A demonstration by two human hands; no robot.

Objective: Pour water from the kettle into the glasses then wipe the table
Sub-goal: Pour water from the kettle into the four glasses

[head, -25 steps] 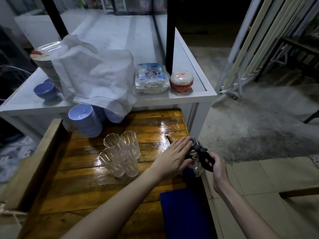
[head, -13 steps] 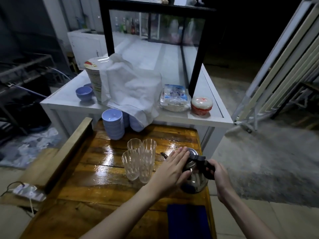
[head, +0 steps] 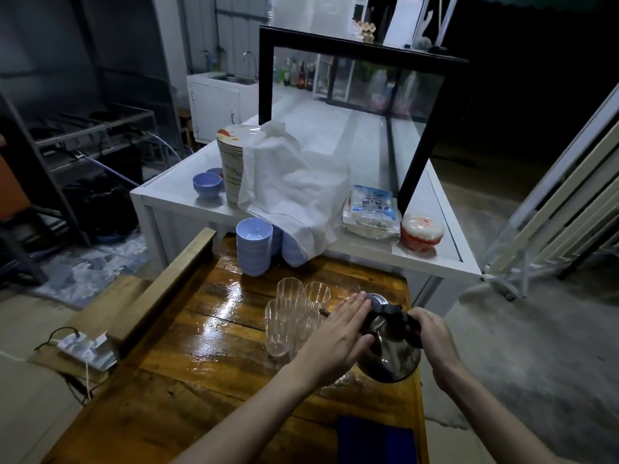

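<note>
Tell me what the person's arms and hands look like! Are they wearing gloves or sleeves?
No gloves and no sleeves show. Both forearms are bare all the way to the bottom of the picture. The left hand and right hand are bare too, with no rings, watch or bracelets that I can see.

Both forearms are bare to the frame edge, with no sleeves, and the left hand (head: 338,333) and right hand (head: 432,336) are ungloved.

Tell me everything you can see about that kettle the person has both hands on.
The kettle looks like shiny, dark-reflecting metal with a rounded body, a domed lid and a black handle. It tilts toward the clear glasses, at the right edge of the wet wooden table. The right hand wraps the handle; the left hand lies flat against lid and side. Whether water is flowing cannot be seen.
</note>
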